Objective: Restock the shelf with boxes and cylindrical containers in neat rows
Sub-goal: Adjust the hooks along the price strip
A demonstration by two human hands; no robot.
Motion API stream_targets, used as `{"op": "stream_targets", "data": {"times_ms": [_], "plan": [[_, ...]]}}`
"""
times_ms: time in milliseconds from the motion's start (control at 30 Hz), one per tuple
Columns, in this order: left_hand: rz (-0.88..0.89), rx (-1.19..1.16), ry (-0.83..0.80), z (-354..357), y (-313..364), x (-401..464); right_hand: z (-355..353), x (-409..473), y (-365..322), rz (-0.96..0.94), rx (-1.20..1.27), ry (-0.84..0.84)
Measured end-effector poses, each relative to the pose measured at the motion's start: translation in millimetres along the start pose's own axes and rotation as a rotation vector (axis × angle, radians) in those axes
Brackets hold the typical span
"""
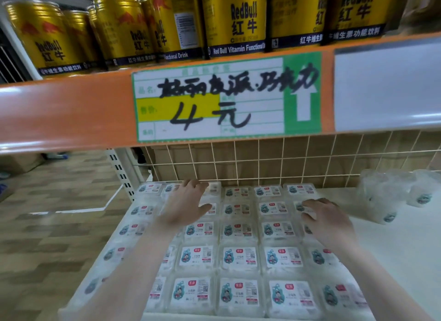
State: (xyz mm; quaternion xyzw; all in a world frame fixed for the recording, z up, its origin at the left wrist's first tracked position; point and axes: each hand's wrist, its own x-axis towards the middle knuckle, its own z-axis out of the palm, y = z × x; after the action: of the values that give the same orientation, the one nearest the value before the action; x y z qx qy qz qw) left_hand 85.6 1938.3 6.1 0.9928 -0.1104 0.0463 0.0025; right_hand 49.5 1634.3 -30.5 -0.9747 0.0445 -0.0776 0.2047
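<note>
Clear plastic boxes (239,257) with white cartoon labels lie flat in several neat rows on the white lower shelf (405,249). My left hand (185,204) rests with spread fingers on the boxes at the back left of the block. My right hand (328,219) lies on the boxes in the right-hand column, fingers bent over them. Several clear cylindrical containers (389,196) with the same label stand at the back right of the shelf, apart from the boxes.
An orange shelf edge (71,115) with a green handwritten price tag (226,98) runs overhead. Gold drink cans (119,26) fill the upper shelf. A wire grid (286,158) backs the lower shelf. Wood-pattern floor (59,213) lies to the left.
</note>
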Motion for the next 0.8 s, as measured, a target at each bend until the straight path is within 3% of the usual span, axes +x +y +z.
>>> {"op": "stream_targets", "data": {"times_ms": [133, 267, 500, 800], "plan": [[-0.182, -0.207, 0.011, 8.3, 37.6, -43.1, -12.0, -7.8, 21.3, 0.049, 0.085, 0.000], [-0.251, -0.165, 0.070, 13.1, 80.7, -75.5, -27.5, -26.3, 43.5, 0.030, 0.131, -0.004], [-0.293, -0.259, 0.147, 9.2, 144.3, -117.1, -47.3, -69.8, 82.9, -0.036, 0.163, 0.153], [-0.244, -0.245, 0.150, -3.3, 198.6, -159.2, -62.8, -153.3, 129.4, 0.062, 0.107, 0.375]]}}
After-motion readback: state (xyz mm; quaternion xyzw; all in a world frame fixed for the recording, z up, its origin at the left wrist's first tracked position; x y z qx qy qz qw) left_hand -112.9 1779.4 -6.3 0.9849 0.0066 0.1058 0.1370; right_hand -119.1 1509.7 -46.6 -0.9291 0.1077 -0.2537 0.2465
